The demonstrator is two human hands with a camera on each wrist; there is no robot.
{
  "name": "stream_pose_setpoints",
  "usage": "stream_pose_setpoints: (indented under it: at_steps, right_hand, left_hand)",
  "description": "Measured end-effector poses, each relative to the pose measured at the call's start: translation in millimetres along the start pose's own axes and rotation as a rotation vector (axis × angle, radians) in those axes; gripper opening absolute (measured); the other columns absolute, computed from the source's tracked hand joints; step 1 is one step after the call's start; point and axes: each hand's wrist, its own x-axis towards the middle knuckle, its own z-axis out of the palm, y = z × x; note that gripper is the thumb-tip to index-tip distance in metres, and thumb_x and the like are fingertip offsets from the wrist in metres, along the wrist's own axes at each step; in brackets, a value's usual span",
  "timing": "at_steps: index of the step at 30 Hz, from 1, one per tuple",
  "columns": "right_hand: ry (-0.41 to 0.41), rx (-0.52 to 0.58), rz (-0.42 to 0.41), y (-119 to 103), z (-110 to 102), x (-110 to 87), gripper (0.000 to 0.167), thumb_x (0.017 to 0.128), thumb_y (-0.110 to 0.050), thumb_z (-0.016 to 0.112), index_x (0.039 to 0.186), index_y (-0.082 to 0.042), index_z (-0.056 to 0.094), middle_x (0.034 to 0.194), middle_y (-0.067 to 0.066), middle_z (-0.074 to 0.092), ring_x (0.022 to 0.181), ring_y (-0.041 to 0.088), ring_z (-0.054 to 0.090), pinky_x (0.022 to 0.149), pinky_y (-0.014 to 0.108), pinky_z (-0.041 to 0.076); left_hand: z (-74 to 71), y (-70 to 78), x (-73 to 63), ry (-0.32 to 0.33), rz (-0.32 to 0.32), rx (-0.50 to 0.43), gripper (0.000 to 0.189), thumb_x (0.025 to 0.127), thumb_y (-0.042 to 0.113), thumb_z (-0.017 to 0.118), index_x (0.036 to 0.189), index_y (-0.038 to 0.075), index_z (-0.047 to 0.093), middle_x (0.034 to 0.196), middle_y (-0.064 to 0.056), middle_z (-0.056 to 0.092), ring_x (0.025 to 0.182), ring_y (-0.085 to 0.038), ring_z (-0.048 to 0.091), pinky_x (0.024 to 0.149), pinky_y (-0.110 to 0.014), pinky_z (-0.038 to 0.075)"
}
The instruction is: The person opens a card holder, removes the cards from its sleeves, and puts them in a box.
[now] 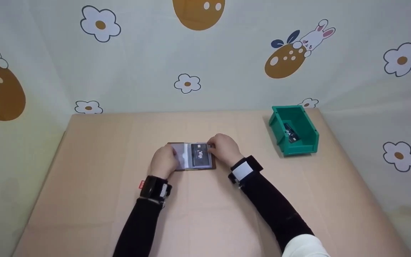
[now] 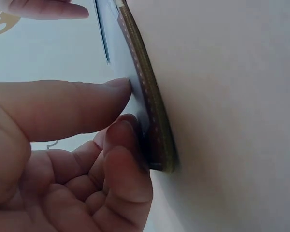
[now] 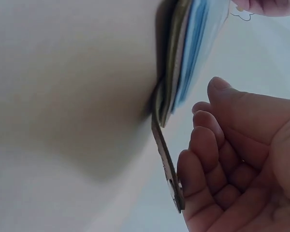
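Note:
A brown card holder (image 1: 182,161) with clear sleeves lies spread on the table. A black card marked "Vip" (image 1: 200,159) sits at its right-hand page. My left hand (image 1: 163,161) pinches the left edge, the thumb on the inner sleeve (image 2: 137,104) and curled fingers at the stitched cover's rim. My right hand (image 1: 225,148) is at the upper right edge, near the card. In the right wrist view its fingers are loosely bent beside the holder's strap (image 3: 163,152), with a finger against the strap's end. Nothing shows between thumb and fingers there.
A green open-fronted bin (image 1: 300,148) stands at the back right of the table (image 1: 95,171), with a black card or cards (image 1: 291,133) inside. Behind the table hangs a patterned cloth (image 1: 145,60), which also covers both sides. Each wrist wears a black strapped camera.

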Motion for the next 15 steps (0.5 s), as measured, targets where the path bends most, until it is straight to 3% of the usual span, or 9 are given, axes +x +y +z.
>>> stream_pose_setpoints:
  at_steps: [15]
  right_hand:
    - [0.022, -0.032, -0.017, -1.3, 4.6, 9.5, 0.015, 0.086, -0.007, 0.073, 0.099, -0.007, 0.078, 0.098, 0.008, 0.072, 0.094, 0.025, 0.066, 0.085, 0.039, 0.051]
  left_hand:
    - [-0.7, -1.0, 0.5, -0.012, -0.006, 0.004, 0.026, 0.075, -0.005, 0.066, 0.101, -0.007, 0.065, 0.095, -0.021, 0.067, 0.089, -0.035, 0.063, 0.081, -0.046, 0.05]
